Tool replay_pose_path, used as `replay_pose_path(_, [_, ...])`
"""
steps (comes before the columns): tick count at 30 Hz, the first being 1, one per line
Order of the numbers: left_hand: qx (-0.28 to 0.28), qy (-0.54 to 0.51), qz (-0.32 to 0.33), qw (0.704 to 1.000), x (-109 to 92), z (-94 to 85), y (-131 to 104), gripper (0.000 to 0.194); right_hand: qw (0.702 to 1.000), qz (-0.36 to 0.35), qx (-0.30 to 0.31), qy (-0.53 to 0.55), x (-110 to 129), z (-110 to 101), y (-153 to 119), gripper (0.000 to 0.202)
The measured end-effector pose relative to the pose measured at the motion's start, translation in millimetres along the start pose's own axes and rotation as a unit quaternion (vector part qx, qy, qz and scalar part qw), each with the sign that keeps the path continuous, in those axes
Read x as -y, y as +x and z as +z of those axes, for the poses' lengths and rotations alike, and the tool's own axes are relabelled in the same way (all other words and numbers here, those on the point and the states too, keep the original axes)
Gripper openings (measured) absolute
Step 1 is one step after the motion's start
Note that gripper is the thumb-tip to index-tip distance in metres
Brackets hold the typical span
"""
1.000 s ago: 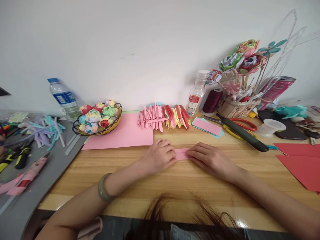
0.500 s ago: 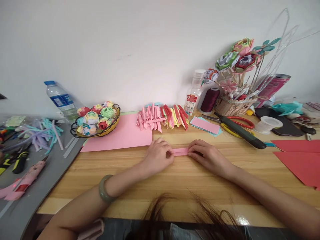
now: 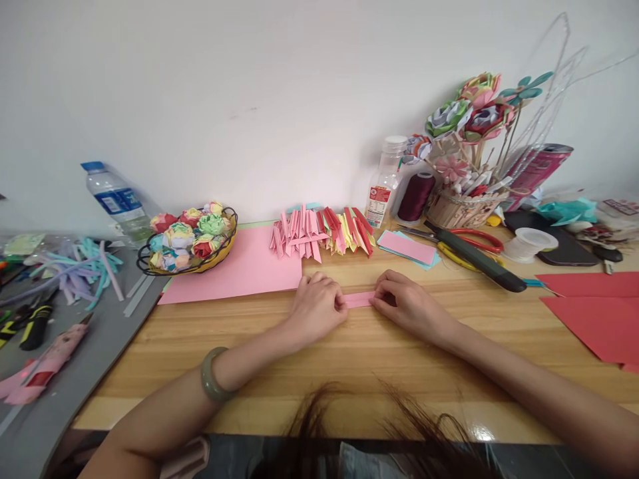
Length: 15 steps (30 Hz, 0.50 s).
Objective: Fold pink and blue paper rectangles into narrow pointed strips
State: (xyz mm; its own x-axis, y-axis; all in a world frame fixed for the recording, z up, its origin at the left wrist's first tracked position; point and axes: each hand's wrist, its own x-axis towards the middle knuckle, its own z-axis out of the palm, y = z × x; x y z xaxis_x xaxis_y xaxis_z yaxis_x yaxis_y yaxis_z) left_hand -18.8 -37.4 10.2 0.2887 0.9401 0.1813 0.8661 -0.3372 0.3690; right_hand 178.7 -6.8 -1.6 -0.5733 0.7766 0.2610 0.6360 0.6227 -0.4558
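A narrow strip of pink paper (image 3: 358, 300) lies on the wooden table between my hands, with a crease line along its length. My left hand (image 3: 319, 305) is closed on its left end, fingers curled over it. At the other end, my right hand (image 3: 407, 303) pinches the strip between thumb and fingers. Both ends are hidden under my fingers. Just beyond are folded pink paper pieces (image 3: 298, 233) and folded red and yellow ones (image 3: 349, 231). A small stack of pink and blue paper slips (image 3: 407, 247) sits behind my right hand.
A basket of paper flowers (image 3: 228, 249) stands on a pink sheet (image 3: 249, 269) at left. Behind my right hand lie a utility knife (image 3: 479, 259) and scissors (image 3: 492, 241). Red paper (image 3: 594, 326) is at far right. A glue gun (image 3: 47, 366) and pliers (image 3: 36, 326) rest on the grey surface.
My right hand's fingers have shifted slightly at the strip's right end. My left hand keeps its place on the left end. The whole view has turned a little.
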Motion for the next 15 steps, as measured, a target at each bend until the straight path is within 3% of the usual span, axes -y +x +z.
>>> replay_pose_path(4, [0.015, -0.022, -0.007, 1.0, 0, -1.3, -1, 0.005, 1.0, -0.011, 0.011, -0.005, 0, -1, -1, 0.012])
replay_pose_path(7, [0.025, -0.053, 0.008, 0.998, 4, -2.8, -2, 0.014, 1.0, -0.019, 0.012, -0.007, 0, -2, -1, 0.009])
replay_pose_path(12, [0.035, 0.006, 0.111, 0.993, 15, -3.2, -4, 0.028, 0.999, -0.039, 0.003, -0.001, 0, -3, -1, 0.007])
replay_pose_path(15, [0.024, 0.083, 0.182, 0.979, 17, -4.2, -5, 0.03, 0.995, -0.08, 0.005, -0.062, 1, -6, -6, 0.015])
